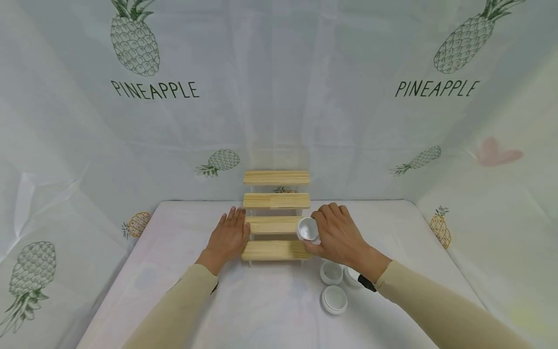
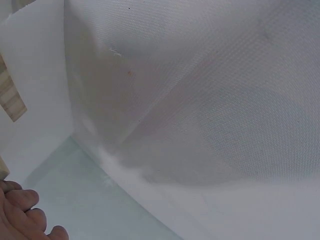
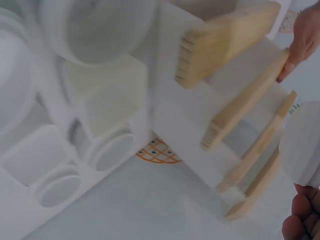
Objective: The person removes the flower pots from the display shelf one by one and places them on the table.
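Observation:
A small stepped wooden shelf (image 1: 275, 218) with several pale plank steps stands at the middle of the white table (image 1: 165, 271). My left hand (image 1: 229, 235) lies flat with straight fingers against the shelf's left side, by the two lowest steps. My right hand (image 1: 335, 231) grips a small white round jar (image 1: 307, 229), tilted, at the right end of the second lowest step. In the right wrist view the shelf (image 3: 235, 100) runs diagonally and the jar (image 3: 300, 150) shows at the right edge. In the left wrist view only my left hand's fingertips (image 2: 22, 212) show.
Three more white jars sit on the table right of the shelf: one (image 1: 331, 272) close to my right wrist, one (image 1: 351, 277) partly under it, one (image 1: 334, 299) nearer me. A pineapple-print sheet (image 1: 279, 97) walls in the back and sides.

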A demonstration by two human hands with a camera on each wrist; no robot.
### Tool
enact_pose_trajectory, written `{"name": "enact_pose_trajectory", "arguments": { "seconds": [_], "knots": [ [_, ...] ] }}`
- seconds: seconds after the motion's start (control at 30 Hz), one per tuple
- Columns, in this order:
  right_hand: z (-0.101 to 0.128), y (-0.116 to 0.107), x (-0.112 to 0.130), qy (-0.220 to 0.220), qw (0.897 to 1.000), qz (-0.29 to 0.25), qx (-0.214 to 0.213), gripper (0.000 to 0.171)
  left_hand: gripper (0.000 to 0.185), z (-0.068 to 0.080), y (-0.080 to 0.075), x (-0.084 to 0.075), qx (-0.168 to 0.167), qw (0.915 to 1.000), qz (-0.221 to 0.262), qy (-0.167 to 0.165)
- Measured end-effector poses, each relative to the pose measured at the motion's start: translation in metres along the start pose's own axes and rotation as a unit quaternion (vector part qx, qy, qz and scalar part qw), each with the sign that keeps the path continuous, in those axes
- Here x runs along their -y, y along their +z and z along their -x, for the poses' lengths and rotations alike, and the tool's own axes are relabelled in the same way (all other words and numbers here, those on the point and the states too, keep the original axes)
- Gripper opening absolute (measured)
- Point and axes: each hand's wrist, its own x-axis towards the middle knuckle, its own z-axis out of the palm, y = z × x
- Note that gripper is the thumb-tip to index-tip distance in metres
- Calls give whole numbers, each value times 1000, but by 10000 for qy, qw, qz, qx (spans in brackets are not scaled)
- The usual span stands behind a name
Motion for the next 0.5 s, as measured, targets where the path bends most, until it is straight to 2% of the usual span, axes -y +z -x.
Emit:
{"name": "enact_pose_trajectory", "arguments": {
  "seconds": [0.33,0.5],
  "knots": [
    [64,-2,-5,24,9997,-244,88,56,65,-2,-3,0,261,9996,-73,-45],
    [95,-4,-4,128,9992,-334,157,56,65,-3,-3,0,290,9996,-47,-38]
  ]
}}
